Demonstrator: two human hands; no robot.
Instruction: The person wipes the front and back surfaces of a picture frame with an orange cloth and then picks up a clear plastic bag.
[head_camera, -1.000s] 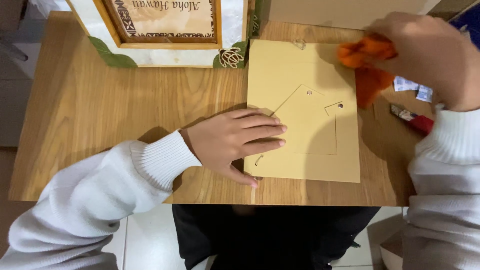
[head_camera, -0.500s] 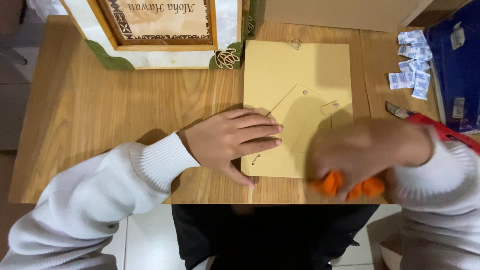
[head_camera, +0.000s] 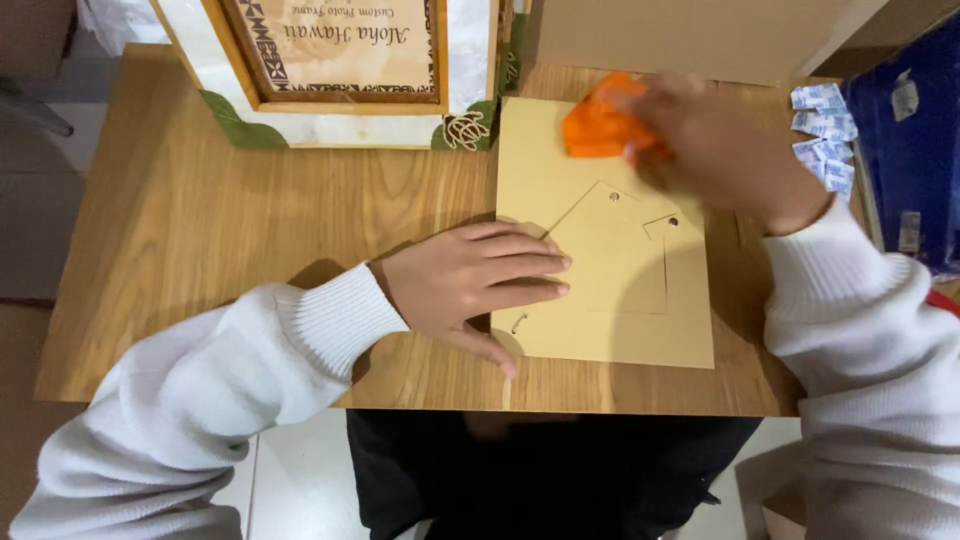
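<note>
Orange cloth (head_camera: 598, 125) bunched in right hand (head_camera: 715, 150) fingers; left hand (head_camera: 470, 285) flat, open on tan board (head_camera: 620, 300).

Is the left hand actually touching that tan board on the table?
Touching. The head view shows the left hand lying flat, its fingers pressed on the tan board at its left edge, with no gap.

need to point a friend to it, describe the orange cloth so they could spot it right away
Start at the wooden table and find the flat tan board lying near its front edge. At that board's far end, the right hand presses a crumpled orange cloth onto it. It is the only bright orange thing among brown, tan and white neighbours.
</note>
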